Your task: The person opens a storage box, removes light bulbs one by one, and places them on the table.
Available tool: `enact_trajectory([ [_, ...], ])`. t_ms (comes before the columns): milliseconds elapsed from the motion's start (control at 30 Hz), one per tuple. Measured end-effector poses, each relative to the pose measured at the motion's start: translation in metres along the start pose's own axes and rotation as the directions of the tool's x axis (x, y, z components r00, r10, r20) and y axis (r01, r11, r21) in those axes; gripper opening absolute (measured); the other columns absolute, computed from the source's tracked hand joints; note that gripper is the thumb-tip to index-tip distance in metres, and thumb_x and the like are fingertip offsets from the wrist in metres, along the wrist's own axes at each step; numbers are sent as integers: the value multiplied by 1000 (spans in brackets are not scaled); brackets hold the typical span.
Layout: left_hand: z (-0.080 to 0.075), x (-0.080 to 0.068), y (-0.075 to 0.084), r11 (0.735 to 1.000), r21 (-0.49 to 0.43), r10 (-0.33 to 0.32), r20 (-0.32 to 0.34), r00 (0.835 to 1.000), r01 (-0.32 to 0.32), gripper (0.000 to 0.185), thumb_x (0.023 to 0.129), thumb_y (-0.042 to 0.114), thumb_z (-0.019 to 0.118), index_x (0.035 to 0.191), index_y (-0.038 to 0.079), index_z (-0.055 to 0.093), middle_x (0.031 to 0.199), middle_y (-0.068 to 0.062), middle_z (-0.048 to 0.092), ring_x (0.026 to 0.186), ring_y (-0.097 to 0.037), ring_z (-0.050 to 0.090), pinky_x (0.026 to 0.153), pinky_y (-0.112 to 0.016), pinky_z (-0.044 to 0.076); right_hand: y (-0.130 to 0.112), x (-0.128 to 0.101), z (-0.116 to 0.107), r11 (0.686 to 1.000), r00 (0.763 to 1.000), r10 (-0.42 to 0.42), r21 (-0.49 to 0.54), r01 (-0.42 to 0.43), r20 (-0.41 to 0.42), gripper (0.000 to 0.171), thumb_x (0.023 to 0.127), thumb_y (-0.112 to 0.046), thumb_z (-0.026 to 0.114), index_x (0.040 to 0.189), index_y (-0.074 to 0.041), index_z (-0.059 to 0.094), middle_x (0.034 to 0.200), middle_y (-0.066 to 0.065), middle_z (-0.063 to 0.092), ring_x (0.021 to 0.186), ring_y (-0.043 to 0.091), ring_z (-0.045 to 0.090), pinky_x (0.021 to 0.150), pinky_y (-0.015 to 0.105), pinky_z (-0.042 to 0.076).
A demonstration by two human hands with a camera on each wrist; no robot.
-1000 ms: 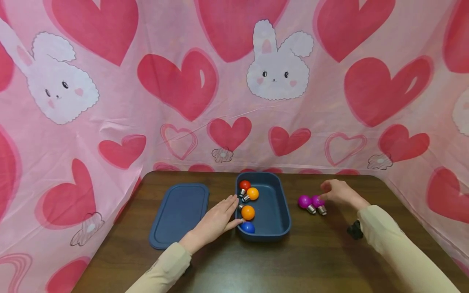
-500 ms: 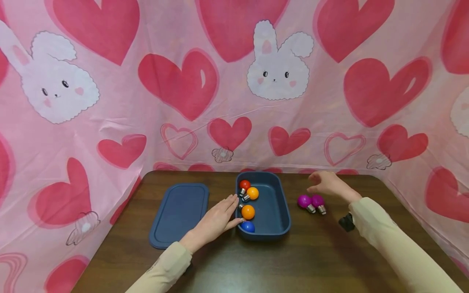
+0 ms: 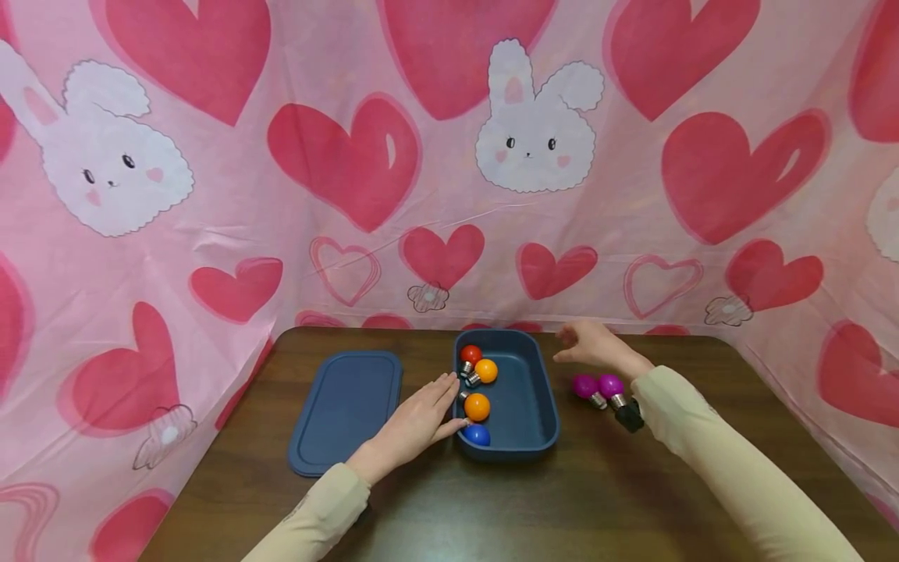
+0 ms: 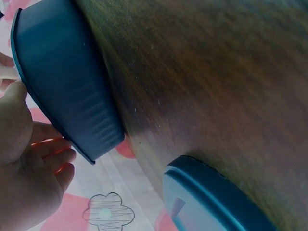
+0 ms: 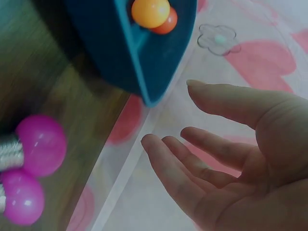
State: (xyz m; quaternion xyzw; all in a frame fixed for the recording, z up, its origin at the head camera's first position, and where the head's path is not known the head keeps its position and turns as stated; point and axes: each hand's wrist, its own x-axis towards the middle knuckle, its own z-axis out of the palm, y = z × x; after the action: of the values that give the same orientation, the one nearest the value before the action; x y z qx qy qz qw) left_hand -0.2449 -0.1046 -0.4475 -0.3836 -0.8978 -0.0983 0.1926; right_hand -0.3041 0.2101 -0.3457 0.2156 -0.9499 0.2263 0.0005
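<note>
My left hand (image 3: 414,419) rests its straightened fingers on the left rim of a dark blue plastic box (image 3: 523,414). Along the box's left side lie a red light bulb (image 3: 471,355), two orange light bulbs (image 3: 486,370) and a blue light bulb (image 3: 477,435); the left thumb reaches over the rim beside the blue one. Fingers spread and holding nothing, my right hand (image 3: 597,346) hovers at the box's far right side. Two purple light bulbs (image 5: 41,145) lie side by side on the table, nearer to me than that hand.
A dark blue lid (image 3: 347,410) lies flat on the brown wooden table (image 3: 449,507), left of the box. Behind the table hangs a pink cloth (image 3: 449,203) printed with hearts and rabbits. A black wrist camera (image 3: 630,415) sits below the right sleeve.
My right hand has moved left, from above the purple light bulbs toward the box's far right side. The left hand, box and light bulbs stay where they were.
</note>
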Motion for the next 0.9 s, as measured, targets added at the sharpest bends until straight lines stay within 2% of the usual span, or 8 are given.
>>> enact_trajectory([
  [300,-2,0,1,1000,-6,1,-11,1000,-1,64,81,47,41,127,5,32,127,-10,34,115,-21,31,90,-33,29,-19,21,14,1000,999,16,18,-17,35,46,65,-24,70,101,0,55,95,13,56,83,23,51,71,37,44],
  [600,0,1,1,1000,-1,4,-6,1000,-4,64,81,48,40,127,5,32,128,-11,33,115,-21,31,90,-34,28,-32,37,33,1000,998,-18,-9,19,61,47,64,-27,71,98,1,56,90,12,57,81,23,52,69,31,45],
  [900,0,0,0,1000,-2,-12,10,1000,12,64,82,50,37,128,6,29,128,-10,32,116,-20,30,91,-33,28,-46,47,54,1000,996,14,-22,-12,88,44,64,-22,71,98,0,56,89,11,57,76,20,51,68,31,45],
])
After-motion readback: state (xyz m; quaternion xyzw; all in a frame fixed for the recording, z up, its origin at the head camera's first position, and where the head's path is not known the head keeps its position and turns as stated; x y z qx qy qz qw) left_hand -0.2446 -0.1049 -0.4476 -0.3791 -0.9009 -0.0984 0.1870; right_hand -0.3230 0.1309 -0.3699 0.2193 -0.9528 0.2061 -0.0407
